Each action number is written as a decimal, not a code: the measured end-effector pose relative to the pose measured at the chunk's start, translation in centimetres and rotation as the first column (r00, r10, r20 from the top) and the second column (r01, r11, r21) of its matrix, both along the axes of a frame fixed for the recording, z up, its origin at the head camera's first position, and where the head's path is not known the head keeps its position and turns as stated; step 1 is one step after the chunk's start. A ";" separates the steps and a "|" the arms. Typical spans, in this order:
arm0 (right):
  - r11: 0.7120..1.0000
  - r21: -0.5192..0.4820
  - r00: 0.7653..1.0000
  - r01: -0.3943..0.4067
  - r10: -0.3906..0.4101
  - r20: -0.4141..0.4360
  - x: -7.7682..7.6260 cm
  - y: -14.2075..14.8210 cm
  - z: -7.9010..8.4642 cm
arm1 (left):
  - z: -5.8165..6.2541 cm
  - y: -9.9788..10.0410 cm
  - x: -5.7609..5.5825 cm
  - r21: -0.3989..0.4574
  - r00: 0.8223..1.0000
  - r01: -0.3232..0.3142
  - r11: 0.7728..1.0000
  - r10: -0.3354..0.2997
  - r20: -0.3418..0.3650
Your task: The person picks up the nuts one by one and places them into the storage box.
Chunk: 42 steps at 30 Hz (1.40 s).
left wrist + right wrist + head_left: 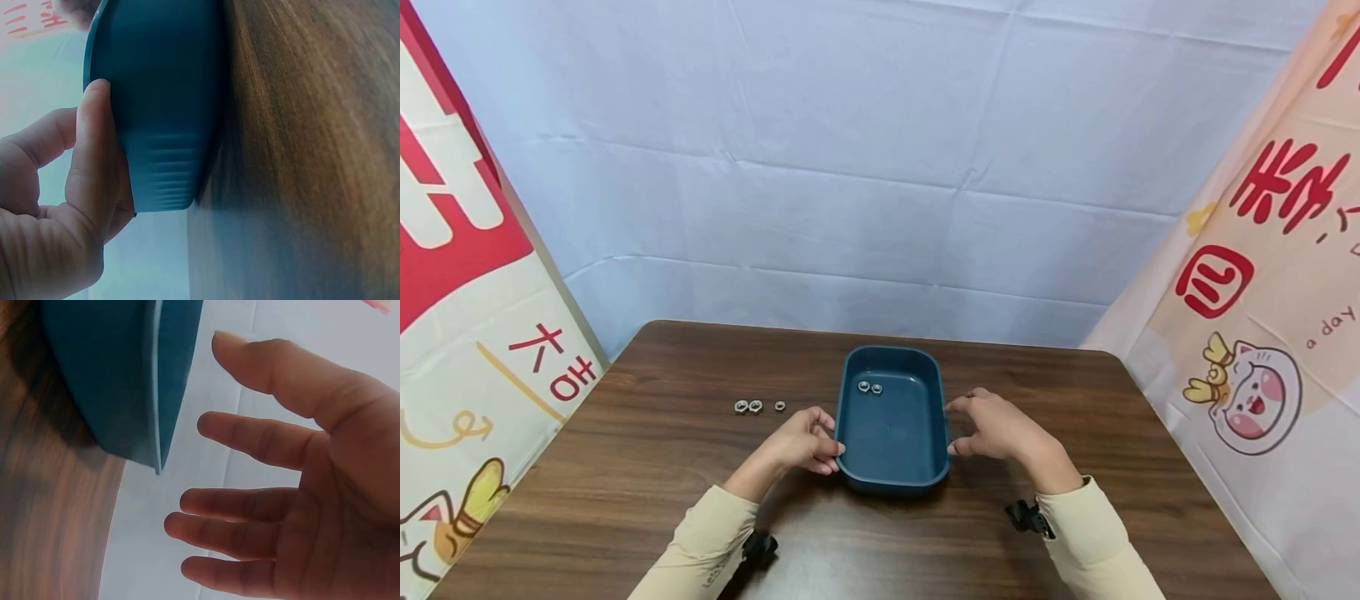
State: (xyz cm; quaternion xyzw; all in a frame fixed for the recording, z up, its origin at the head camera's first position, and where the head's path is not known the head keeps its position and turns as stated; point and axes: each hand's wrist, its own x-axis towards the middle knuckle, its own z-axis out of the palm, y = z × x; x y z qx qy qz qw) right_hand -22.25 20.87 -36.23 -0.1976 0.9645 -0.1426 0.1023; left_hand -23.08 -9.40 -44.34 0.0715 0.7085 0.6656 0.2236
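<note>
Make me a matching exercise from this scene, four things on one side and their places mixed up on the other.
1. Left hand
2. Right hand
3. Two nuts
4. Three nuts

A. Lying on the wooden table
B. By the right wall of the blue bin
C. Inside the bin
D. Touching the bin's left side

Pairs: 1-D, 2-B, 3-C, 4-A

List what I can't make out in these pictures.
Metal nuts, head view: any threads, too small.
Left sleeve, head view: lettering too small to read fully; the rest cut off by the bottom edge.
Blue tray, both wrist views: floor hidden by its walls; part cut off by the top edge.
</note>
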 end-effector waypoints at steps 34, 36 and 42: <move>0.979 -0.203 0.996 0.000 0.019 0.090 3.1 7.9 -5.0 | 0.1 0.1 0.2 -0.002 0.999 -0.017 1.000 0.017 -0.031; 0.970 -0.242 0.995 0.009 0.014 0.095 3.2 8.4 -5.4 | 0.1 0.1 0.2 -0.003 0.999 -0.018 1.000 0.018 -0.033; 0.939 -0.343 0.998 0.013 0.011 0.067 3.8 9.9 -6.9 | 0.0 0.1 0.2 -0.002 0.999 -0.017 1.000 0.017 -0.030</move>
